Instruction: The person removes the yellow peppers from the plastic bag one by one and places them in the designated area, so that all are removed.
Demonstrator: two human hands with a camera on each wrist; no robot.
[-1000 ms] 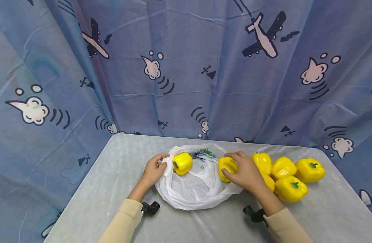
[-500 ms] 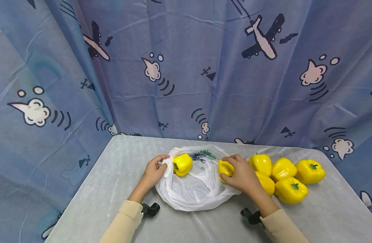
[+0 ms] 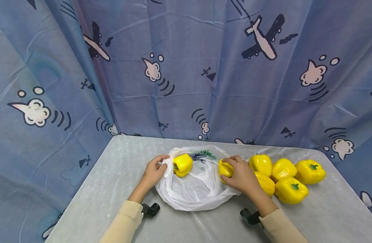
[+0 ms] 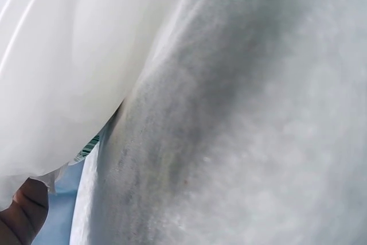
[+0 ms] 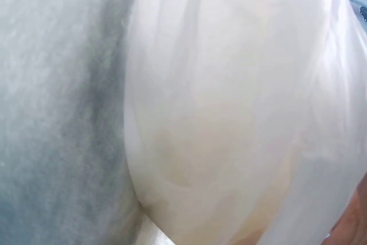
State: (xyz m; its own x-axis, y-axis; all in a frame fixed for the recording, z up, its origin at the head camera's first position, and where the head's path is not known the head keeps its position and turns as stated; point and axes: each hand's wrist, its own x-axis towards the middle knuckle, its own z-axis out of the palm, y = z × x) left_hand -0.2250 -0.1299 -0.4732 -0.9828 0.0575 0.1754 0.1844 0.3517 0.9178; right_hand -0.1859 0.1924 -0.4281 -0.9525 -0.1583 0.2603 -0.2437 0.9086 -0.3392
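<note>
A white plastic bag point(image 3: 192, 199) with a green print lies with its mouth wide on the table. My left hand point(image 3: 154, 171) pinches the left side of its rim. Just inside that rim rests a yellow bell pepper point(image 3: 183, 165), its stem toward the left. At the right side of the mouth, my right hand point(image 3: 242, 175) holds a second yellow bell pepper point(image 3: 224, 169) between thumb and fingers. The bag's side point(image 4: 69, 73) fills much of the left wrist view, with part of a hand low in the corner. In the right wrist view, the bag point(image 5: 229, 84) hides the held pepper.
Several more yellow bell peppers point(image 3: 291, 190) sit grouped on the table to the right of the bag, close by my right forearm. Grey cloth covers the table point(image 3: 119, 175). Behind it hangs a blue curtain point(image 3: 179, 111) printed with airplanes.
My right hand has shifted slightly left and its fingers have drawn closer around the pepper at the bag's right side. The left hand keeps its place on the rim.
</note>
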